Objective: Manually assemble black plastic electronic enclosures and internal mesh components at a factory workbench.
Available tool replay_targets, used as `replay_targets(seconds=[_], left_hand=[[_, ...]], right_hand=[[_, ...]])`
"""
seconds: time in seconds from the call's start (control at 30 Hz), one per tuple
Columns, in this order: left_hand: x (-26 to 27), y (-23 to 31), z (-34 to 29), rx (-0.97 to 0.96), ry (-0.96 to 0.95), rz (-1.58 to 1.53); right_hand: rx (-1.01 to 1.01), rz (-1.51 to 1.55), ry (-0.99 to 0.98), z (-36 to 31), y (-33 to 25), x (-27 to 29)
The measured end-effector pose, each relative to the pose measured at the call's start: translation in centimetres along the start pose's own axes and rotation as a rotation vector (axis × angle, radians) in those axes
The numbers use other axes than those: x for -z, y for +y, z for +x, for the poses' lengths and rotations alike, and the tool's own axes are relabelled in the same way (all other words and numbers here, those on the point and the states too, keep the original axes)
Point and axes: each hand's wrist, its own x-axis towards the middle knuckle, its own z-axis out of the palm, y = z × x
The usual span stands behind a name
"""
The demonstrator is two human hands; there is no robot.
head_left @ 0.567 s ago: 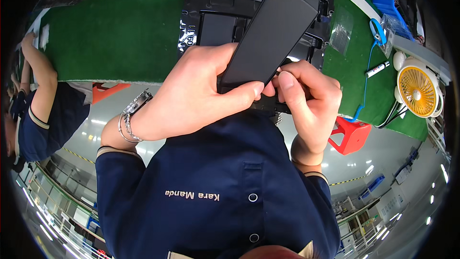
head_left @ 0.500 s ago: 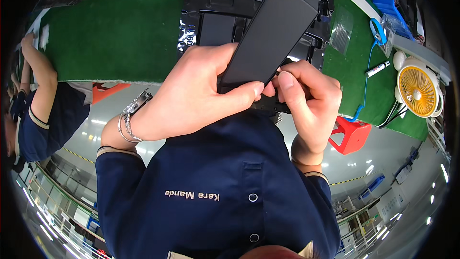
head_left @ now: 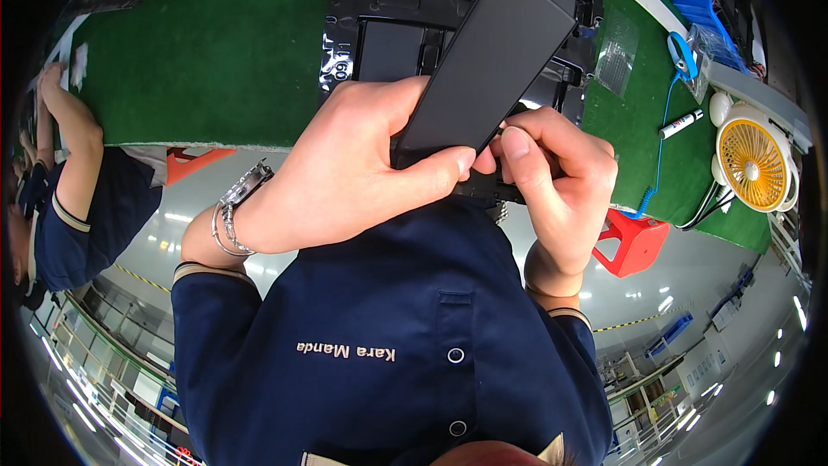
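A flat, black rectangular panel (head_left: pixel 490 60) is tilted up in front of me, its long side slanting to the upper right. My left hand (head_left: pixel 362 160) grips its lower left part, thumb along the bottom edge and fingers hidden behind. At the lower right edge of the panel, my right hand (head_left: pixel 556 164) is closed in a pinch. Whatever lies between its thumb and fingers is too small or hidden to make out. Beneath both hands is a glossy black moulded tray (head_left: pixel 339 34), with similar dark panels (head_left: pixel 390 50) in its pockets.
The tray rests on a green table (head_left: pixel 216 52). On the right are a clear plastic bag (head_left: pixel 616 56), a blue coiled-cord strap (head_left: pixel 680 56), a white marker-like tube (head_left: pixel 681 124) and a white fan with a yellow grille (head_left: pixel 750 164). A red stool (head_left: pixel 634 242) stands below. Another person's arm (head_left: pixel 76 125) is far left.
Hardly anything differs. The panel's upper end has shifted very slightly to the right, while both hands keep their places.
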Motion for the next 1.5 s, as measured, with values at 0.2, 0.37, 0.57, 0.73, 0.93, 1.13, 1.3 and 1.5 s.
replay_targets(seconds=[0.2, 0.37, 0.57, 0.73, 0.93, 1.13, 1.3, 1.5], left_hand=[[0.2, 0.0, 0.0, 0.008, -0.002, 0.029], [0.5, -0.5, 0.1, 0.16, 0.017, -0.195], [0.7, -0.3, -0.7, 0.159, 0.017, -0.474], [-0.2, -0.8, -0.8, 0.074, 0.072, -0.46], [-2.2, -0.9, -0.5, -0.006, 0.188, -0.4], [-3.1, -1.2, -1.1, -0.119, 0.219, -0.374], [-3.4, -1.6, -1.2, -0.176, 0.251, -0.381], [-3.7, -1.3, -1.3, -0.126, 0.279, -0.386]], right_hand=[[-0.007, -0.113, 0.013, 0.1, -0.5, 0.0], [-0.014, -0.294, 0.132, 0.5, -0.3, 0.4], [-0.073, -0.482, 0.598, 1.0, 6.4, 6.0], [0.275, -1.264, 0.836, 1.7, 9.4, 8.0], [0.161, 0.007, 0.148, -0.4, 0.9, 1.8], [0.043, 0.593, -0.092, 0.1, -0.4, -1.2], [-0.007, 0.672, -0.109, 0.1, -0.5, -1.8], [0.114, 0.45, 0.003, -0.1, -0.4, -2.2]])
